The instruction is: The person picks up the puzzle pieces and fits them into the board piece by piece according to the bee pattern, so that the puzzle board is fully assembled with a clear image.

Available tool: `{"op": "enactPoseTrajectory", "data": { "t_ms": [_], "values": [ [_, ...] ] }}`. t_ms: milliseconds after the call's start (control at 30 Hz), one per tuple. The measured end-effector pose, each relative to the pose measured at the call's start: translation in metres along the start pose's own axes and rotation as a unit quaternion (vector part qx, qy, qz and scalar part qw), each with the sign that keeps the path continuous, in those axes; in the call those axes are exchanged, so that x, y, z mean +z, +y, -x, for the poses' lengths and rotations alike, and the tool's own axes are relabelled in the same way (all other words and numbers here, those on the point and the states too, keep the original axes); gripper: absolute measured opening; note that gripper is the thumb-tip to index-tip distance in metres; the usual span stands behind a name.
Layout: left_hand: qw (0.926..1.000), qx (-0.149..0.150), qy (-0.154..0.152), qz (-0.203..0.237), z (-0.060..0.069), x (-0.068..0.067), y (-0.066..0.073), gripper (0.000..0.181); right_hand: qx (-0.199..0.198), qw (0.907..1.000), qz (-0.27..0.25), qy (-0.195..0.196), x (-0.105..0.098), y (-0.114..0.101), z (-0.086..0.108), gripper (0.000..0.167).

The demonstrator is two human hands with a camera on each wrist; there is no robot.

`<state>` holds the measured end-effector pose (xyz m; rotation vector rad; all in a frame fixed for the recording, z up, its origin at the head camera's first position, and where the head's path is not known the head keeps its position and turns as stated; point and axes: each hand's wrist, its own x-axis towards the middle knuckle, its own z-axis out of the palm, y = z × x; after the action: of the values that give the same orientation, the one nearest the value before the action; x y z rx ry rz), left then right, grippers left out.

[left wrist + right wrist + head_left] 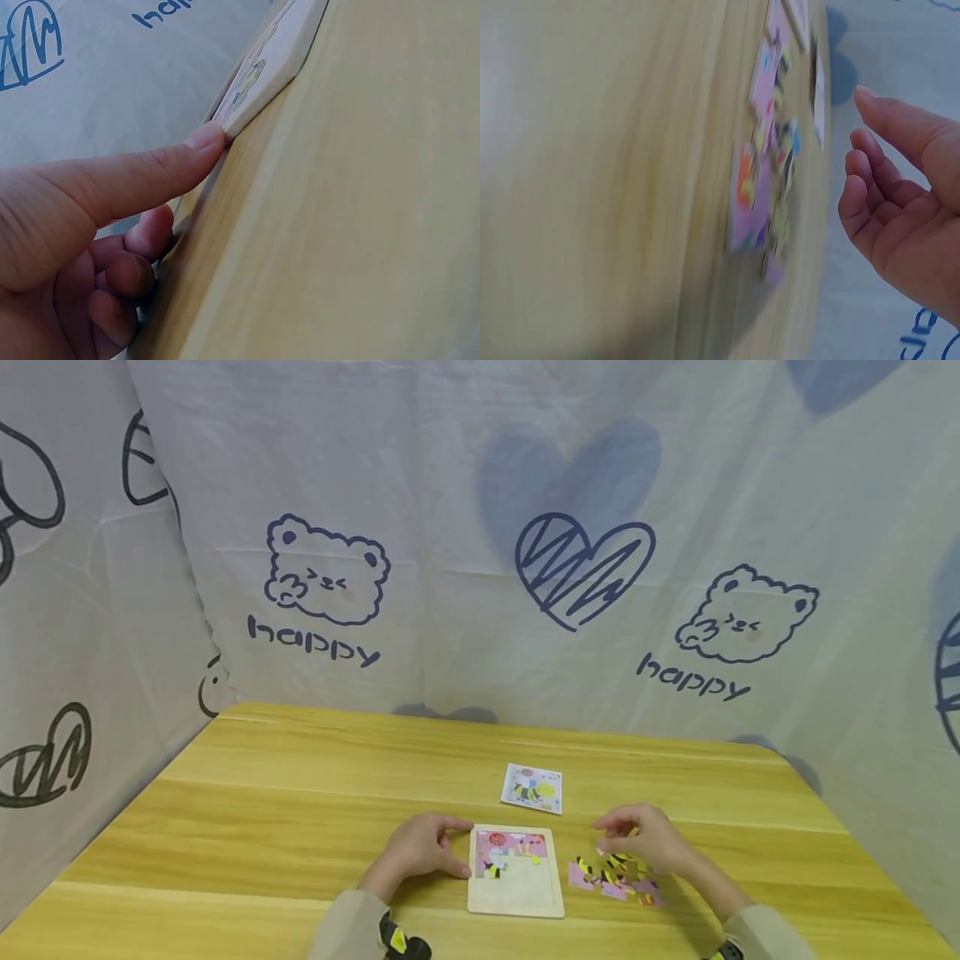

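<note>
A partly filled puzzle tray (pixel 517 893) lies at lower centre; the left hand (pixel 420 847), thumb straight, touches its left edge. The right hand (pixel 647 842), loosely curled and empty, hovers over loose pieces (pixel 615 891), lower right. A picture card (pixel 531 790) lies above the tray.

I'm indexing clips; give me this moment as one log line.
left hand: touching puzzle board | right hand: near loose pieces, nothing visibly held | board: partly filled | picture card: beyond board
</note>
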<state>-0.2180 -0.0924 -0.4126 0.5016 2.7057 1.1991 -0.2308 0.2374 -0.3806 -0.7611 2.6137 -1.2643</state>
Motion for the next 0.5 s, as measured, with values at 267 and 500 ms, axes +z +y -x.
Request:
{"op": "enactPoseTrajectory", "data": {
  "t_ms": [267,500],
  "values": [
    [1.0,0.009,0.001,0.003,0.0,0.001,-0.001,0.059,0.016,0.9997,0.006,-0.017,-0.011,0.014,0.007,0.029],
    [0.9999,0.015,0.002,0.0,0.0,0.001,-0.002,0.059,0.045,0.9981,-0.005,-0.043,-0.015,0.02,0.007,0.032]
  ]
}}
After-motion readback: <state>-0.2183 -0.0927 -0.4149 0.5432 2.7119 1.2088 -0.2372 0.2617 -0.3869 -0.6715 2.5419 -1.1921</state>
